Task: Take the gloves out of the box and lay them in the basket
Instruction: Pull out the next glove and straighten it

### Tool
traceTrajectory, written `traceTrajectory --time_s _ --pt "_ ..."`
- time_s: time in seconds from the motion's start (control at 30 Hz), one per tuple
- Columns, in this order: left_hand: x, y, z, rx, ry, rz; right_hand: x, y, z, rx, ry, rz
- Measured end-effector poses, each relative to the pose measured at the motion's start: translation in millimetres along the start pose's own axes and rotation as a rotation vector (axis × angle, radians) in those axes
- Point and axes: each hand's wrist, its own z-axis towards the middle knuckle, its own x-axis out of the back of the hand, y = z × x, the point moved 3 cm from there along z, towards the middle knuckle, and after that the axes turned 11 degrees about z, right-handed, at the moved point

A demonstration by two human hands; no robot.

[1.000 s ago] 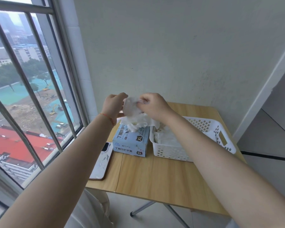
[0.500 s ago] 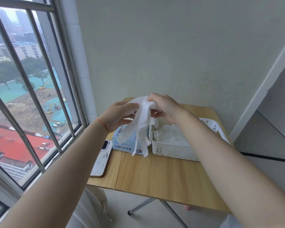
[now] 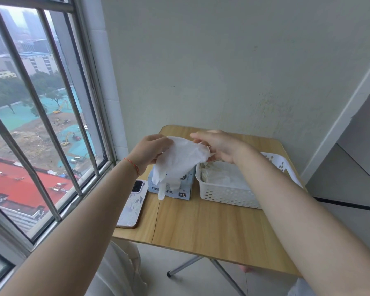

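The left hand [image 3: 152, 151] and the right hand [image 3: 217, 146] are raised above the far part of the table [image 3: 212, 227], each gripping an upper edge of one white glove [image 3: 179, 161] stretched between them. The left hand's fingers curl round the glove's left edge; the right hand pinches its right edge, though the fingertips there are hard to make out against the pale material. The glove hangs down from the hands, its finger ends dangling in front of the box [image 3: 175, 188].

The box is pale blue, marked XL, and stands toward the far left part of the table; the hanging glove hides most of its top and part of its printed front. Just beside it on the right sits the white perforated basket [image 3: 229, 194], near the far right corner. White gloves [image 3: 220, 178] already lie inside it, and the right wrist and forearm cover much of its middle and near right rim.

A phone [image 3: 132, 205] lies flat by the left edge of the table, close to the box; the left forearm passes near its top end. A thin red cord [image 3: 134, 165] circles the left wrist. Beyond the left edge is a barred window [image 3: 41, 116]; a plain wall [image 3: 222, 60] stands behind the far edge. A metal table leg [image 3: 186, 265] shows below the near edge.
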Motion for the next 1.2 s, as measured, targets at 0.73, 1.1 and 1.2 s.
traceTrajectory --time_s 0.73,1.1,1.2 --pt "-19.0 12.9 -0.2 -0.224 -0.231 0.055 -20.7 -28.0 -14.5 0.256 0.134 -0.233" --pt "-9.6 5.1 -0.6 -0.132 -0.301 -0.014 -19.4 -36.1 -12.6 0.309 0.314 -0.387" --pt "-12.2 7.4 -2.2 -0.134 -0.363 -0.115 -26.5 -38.9 -10.1 0.332 0.319 -0.349"
